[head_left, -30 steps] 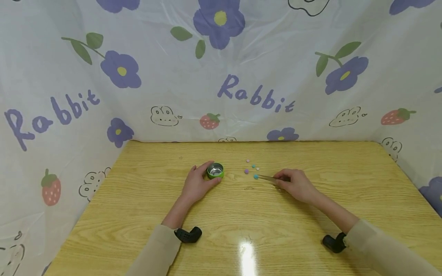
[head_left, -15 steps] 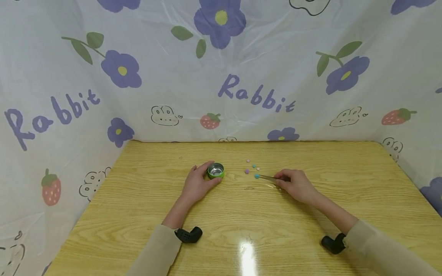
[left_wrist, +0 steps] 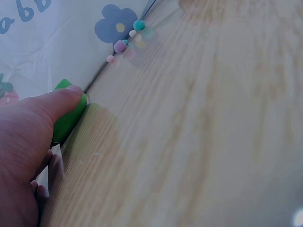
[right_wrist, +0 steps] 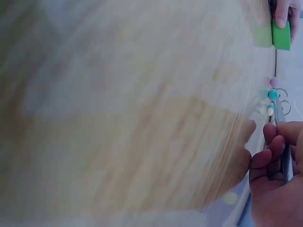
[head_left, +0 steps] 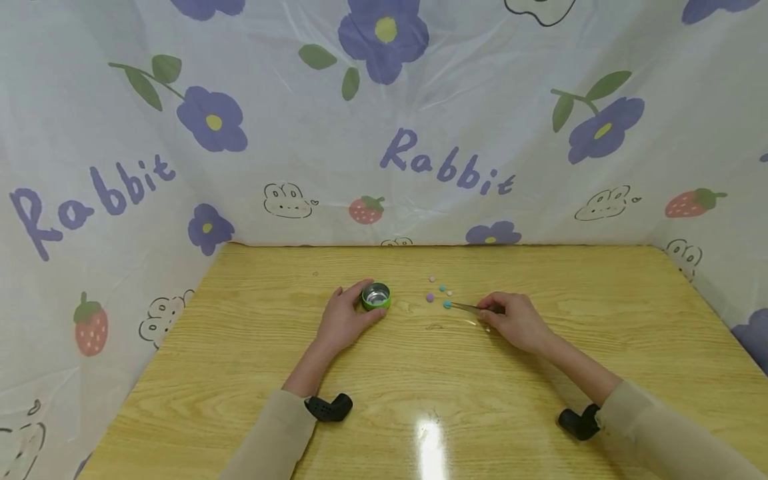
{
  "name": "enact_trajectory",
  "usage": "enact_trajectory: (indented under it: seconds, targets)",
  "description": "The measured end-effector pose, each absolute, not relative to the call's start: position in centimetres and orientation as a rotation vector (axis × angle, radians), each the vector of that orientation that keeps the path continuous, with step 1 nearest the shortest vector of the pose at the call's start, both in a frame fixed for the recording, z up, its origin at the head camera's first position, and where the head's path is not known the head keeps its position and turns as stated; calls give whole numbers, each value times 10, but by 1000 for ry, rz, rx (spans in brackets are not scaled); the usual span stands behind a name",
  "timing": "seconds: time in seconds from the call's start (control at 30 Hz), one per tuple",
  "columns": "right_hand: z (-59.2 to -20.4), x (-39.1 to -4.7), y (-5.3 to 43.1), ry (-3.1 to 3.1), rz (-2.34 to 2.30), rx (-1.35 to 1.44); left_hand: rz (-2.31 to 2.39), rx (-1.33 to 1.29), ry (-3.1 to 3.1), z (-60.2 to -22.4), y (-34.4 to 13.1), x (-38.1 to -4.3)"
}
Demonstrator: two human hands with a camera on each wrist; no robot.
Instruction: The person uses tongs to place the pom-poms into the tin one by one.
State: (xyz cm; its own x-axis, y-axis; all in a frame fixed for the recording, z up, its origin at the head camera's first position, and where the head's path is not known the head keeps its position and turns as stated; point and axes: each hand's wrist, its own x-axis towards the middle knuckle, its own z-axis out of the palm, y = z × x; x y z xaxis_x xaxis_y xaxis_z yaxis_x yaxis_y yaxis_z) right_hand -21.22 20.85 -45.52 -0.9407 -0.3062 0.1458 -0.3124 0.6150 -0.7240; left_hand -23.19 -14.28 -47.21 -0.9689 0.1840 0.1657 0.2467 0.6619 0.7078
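Observation:
My left hand [head_left: 346, 321] grips a small round green bowl [head_left: 384, 305] with a shiny metal inside, thumb at the near side and fingers behind it. In the left wrist view the thumb lies over the green wall [left_wrist: 67, 120]. On the right, my right hand [head_left: 517, 321] pinches metal tweezers [head_left: 468, 307] that point left. Their tips meet a teal ball [head_left: 447, 305], which the right wrist view shows as a round teal bead [right_wrist: 272, 94] right at the tweezers' ends. Close by lie a purple ball [head_left: 430, 297] and a smaller teal ball [head_left: 443, 288].
A pale pink ball [head_left: 432, 279] and a white ball [head_left: 450, 293] lie behind the tweezers' tips. The glossy wood-grain table [head_left: 384, 373] ends at a patterned cloth [head_left: 324, 147] at the back and sides. Black wrist cameras [head_left: 329, 407] sit at both sleeves.
The tweezers and the teal ball at their tips have shifted very slightly up in the head view. My left hand and the green bowl keep their place.

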Motion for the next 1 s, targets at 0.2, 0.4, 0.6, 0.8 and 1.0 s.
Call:
enact_trajectory:
  seconds: [0.2,0.4,0.6,0.8,1.0]
  targets:
    - [-456,-213,210,-2813,1235,527,-1213,-363,-2787,-472,-143,-231]
    - [-454,-215,211,-2809,1234,534,-1206,-367,-2776,-473,-143,-231]
    - [-450,-219,210,-2794,1199,556,-1201,-362,-2787,-474,-144,-232]
    - [-446,-224,207,-2791,1230,545,-1217,-350,-2783,-474,-144,-233]
    - [-440,-224,198,-2778,1281,526,-1227,-344,-2782,-473,-143,-232]
